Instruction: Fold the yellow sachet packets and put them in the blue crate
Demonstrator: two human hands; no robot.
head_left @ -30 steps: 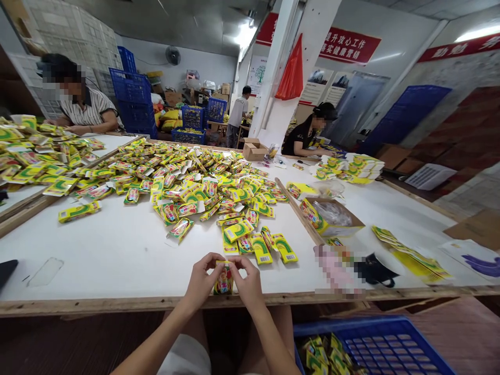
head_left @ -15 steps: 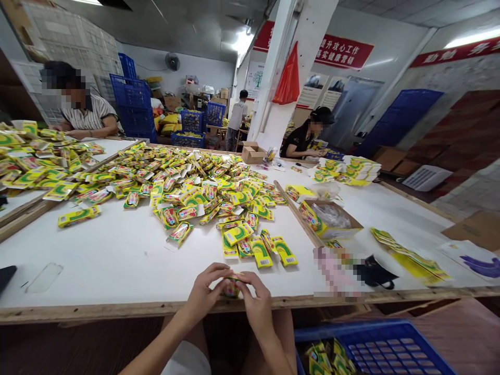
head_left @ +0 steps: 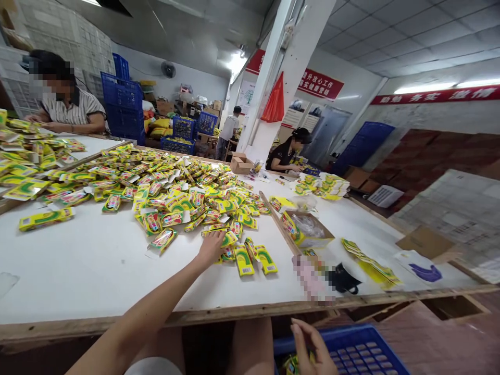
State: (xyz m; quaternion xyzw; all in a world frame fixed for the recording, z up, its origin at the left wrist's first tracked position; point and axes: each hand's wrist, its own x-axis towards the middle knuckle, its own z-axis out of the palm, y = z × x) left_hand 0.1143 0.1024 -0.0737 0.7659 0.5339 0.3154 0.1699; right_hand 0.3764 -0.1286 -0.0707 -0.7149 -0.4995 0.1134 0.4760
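My left hand [head_left: 211,248] reaches out over the table, its fingers closed on a small yellow and green carton [head_left: 230,239] at the near edge of a big pile of like cartons [head_left: 179,200]. Its fingertips are partly hidden. Just right of it lie two cartons with barcodes, a nearer carton [head_left: 244,260] and another carton [head_left: 267,259]. Low in the picture, my right hand [head_left: 312,349] is above a blue plastic basket [head_left: 367,346], thumb and fingers apart with nothing seen between them. Several cartons [head_left: 291,363] lie in that basket, partly covered by the hand.
A wooden strip [head_left: 279,221] divides the white table [head_left: 97,281]. Beyond it are an open box of clear plastic bags [head_left: 310,229], a black item [head_left: 344,278] and flat yellow card sheets [head_left: 371,263]. Two co-workers sit at the tables; another person stands far back.
Both hands were together on a carton at the table's front edge. Now my left hand is forward at the pile, my right hand is down over the basket, and the view has turned right.
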